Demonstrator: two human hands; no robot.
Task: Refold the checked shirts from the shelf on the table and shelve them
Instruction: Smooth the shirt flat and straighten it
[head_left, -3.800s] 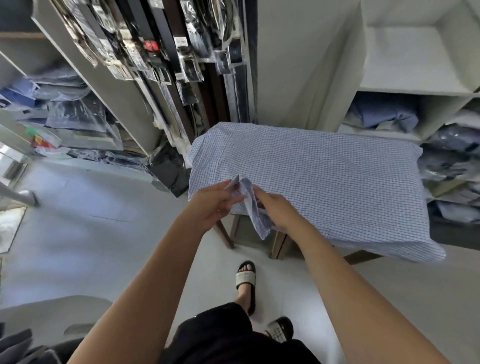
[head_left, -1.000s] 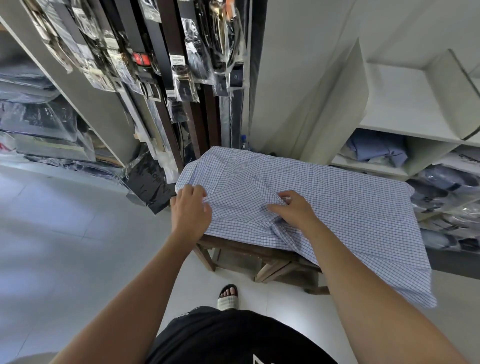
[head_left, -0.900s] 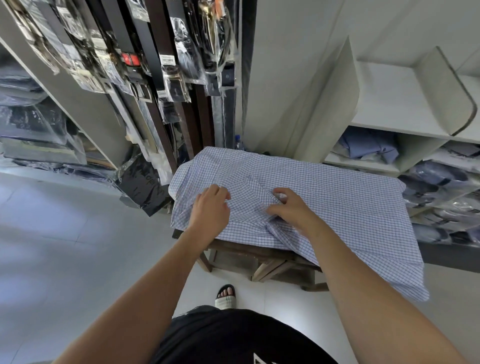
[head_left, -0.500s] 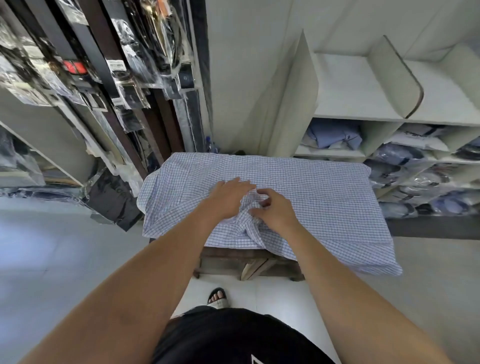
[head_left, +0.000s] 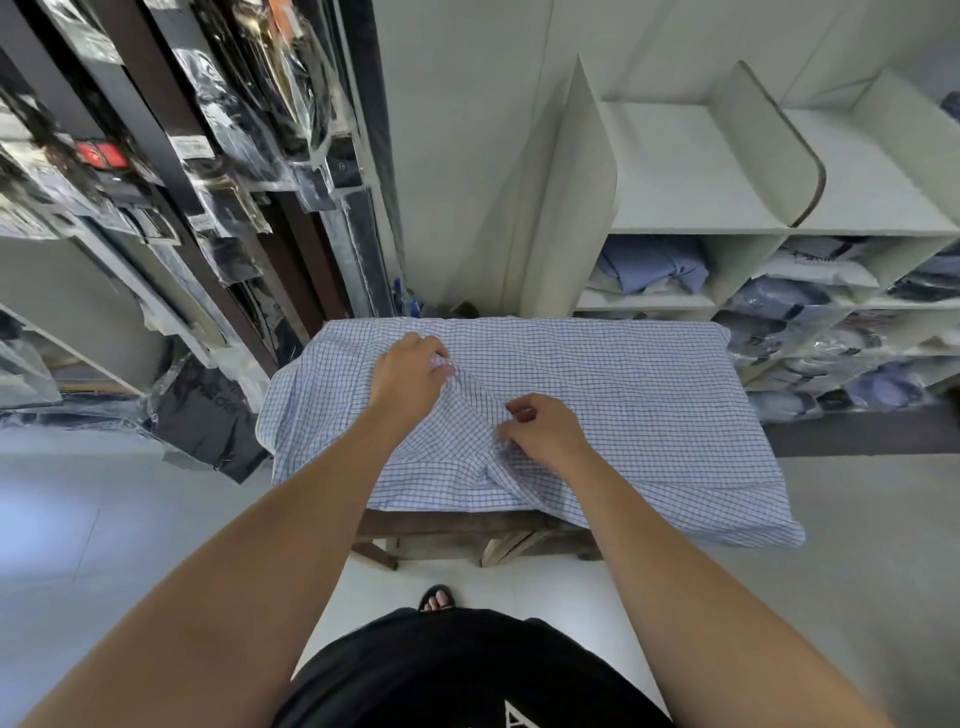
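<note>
Head view: nearest the person, the front rail of the bench (head_left: 457, 525) shows bare wood below the hanging hem of the checked shirt (head_left: 623, 395), which lies spread over the whole bench top, its right end drooping past the bench's right corner. The sleeve that hung off the bench's near edge a few seconds back now lies laid diagonally across the shirt's body, so the first fold-in looks done or nearly so.

On the shirt's near middle, the right hand (head_left: 545, 428) pinches the lower part of that sleeve, its grip narrow, thumb and fingers closed on a small bunch of cloth. A little farther in and toward the shirt's left end, the left hand (head_left: 408, 376) has moved up from the left edge, where it pressed flat a second ago; its fingers curl onto the sleeve's upper end, though whether they truly pinch the cloth or only press it cannot be told.

Beyond the shirt, to its far right, stands the white shelf (head_left: 675, 228), with folded blue shirts (head_left: 649, 265) in one compartment. Judging by this, most of the folding and all of the shelving are still to come.
</note>
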